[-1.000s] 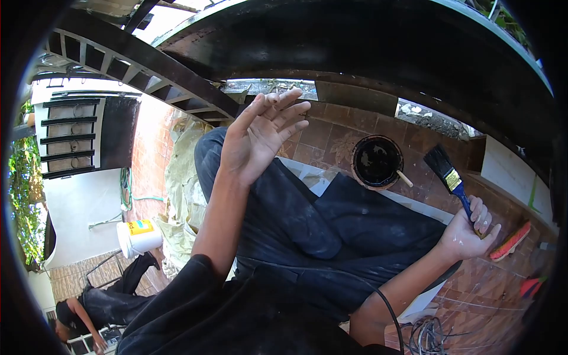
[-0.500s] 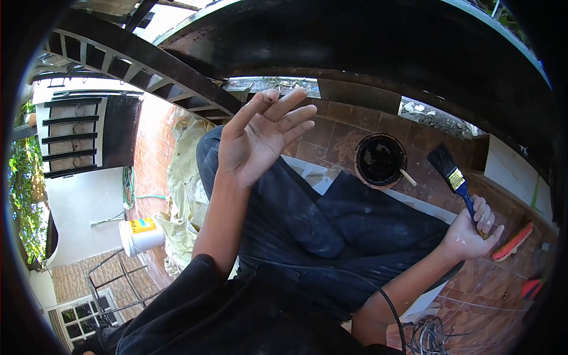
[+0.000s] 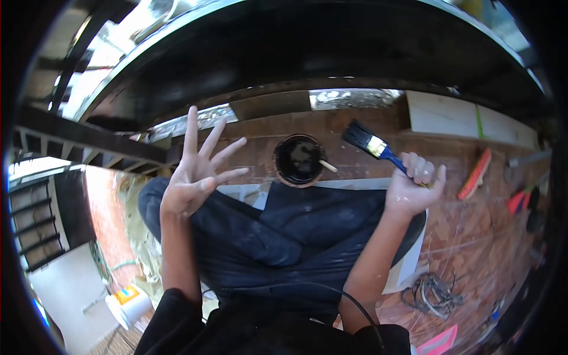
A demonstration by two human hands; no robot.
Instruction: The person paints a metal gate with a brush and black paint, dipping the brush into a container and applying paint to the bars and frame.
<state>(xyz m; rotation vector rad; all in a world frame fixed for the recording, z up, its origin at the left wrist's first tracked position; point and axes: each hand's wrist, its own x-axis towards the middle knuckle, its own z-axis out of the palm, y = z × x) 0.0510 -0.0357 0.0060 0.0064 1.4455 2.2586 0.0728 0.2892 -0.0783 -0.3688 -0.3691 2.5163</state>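
My left hand (image 3: 194,174) is raised over my left knee, fingers spread, holding nothing. In my right hand (image 3: 414,186) is a paintbrush (image 3: 384,152) with a blue handle, a metal band and dark bristles pointing up and to the left. Between the hands, on the tiled floor past my crossed legs, stands a round pot of black paint (image 3: 297,158). A pale stick (image 3: 328,166) leans out over the pot's right rim. The bristles are apart from the pot, to its right.
A large black panel (image 3: 284,56) spans the far side. To the right lie a red-orange brush (image 3: 475,174), a coil of cable (image 3: 433,294) and a pink object (image 3: 438,341). A white bucket (image 3: 129,306) stands at lower left, near a crumpled cloth (image 3: 139,231).
My view has turned, so the pot appears further left. My left hand has spread its fingers wider and sits lower. My right hand still grips the paintbrush.
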